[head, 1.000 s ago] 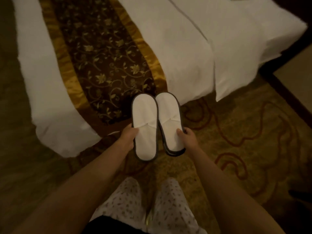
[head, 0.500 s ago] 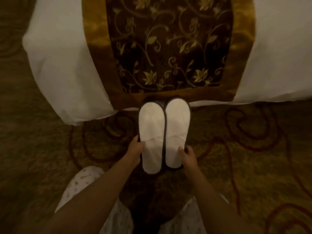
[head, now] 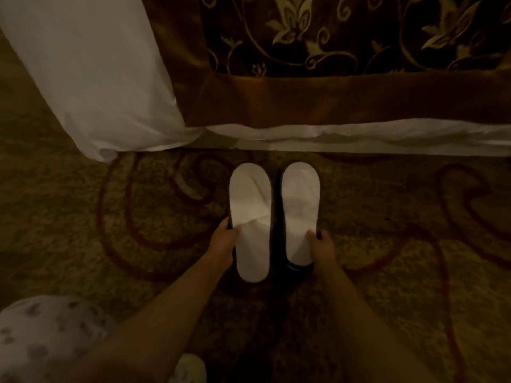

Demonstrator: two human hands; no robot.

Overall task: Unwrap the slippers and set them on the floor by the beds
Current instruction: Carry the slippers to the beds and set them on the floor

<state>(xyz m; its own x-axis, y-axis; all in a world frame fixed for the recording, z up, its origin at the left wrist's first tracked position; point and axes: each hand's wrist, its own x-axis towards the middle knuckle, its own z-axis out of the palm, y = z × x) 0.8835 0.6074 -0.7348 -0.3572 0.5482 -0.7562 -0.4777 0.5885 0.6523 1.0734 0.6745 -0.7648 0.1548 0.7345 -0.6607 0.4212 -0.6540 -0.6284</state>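
On the patterned carpet (head: 83,217) just in front of the bed's foot, two white slippers lie side by side, toes pointing toward the bed, a narrow dark gap between them. The left slipper (head: 250,219) sits a little nearer the camera than the right slipper (head: 300,211); both have dark edging round their soles and a white folded upper. Whether they rest fully on the carpet or are held just above it cannot be told in this dim light.

Two bare hands are in view, one to each slipper. The left hand (head: 222,241) grips the outer edge of the left slipper near its heel half, thumb laid over the white top. The right hand (head: 322,244) clasps the outer edge of the right slipper the same way, thumb on top.

One bed shows, with white bedding (head: 91,78) hanging down at the left and a white hem running along below one bed runner (head: 318,64), brown with gold floral scrolls and a plain golden band at its end. At lower left, one knee in pale printed trousers (head: 47,333) shows.
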